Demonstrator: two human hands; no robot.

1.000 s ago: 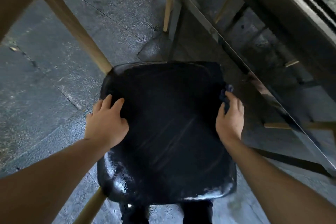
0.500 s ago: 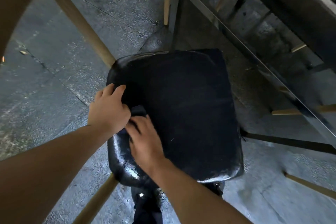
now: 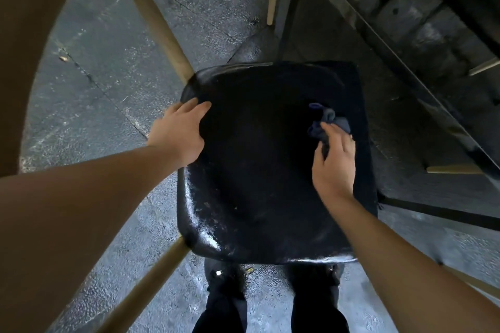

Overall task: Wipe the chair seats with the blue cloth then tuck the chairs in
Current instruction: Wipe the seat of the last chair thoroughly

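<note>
The right hand (image 3: 334, 162) presses the bunched blue cloth (image 3: 328, 121) under loosely curled fingers on the far right part of the black seat (image 3: 257, 184). The left hand (image 3: 180, 131) lies flat and open, empty, bracing the seat's left edge. With so loose a hold, the cloth could slip free mid-stroke and drop off the right edge to the floor (image 3: 108, 62).

Dim overall. Glare on glossy black seat (image 3: 270, 170) near edge; wet-looking floor (image 3: 108, 62) sheens. Deep shadow upper right. Wide-angle bowing at frame edges.
</note>
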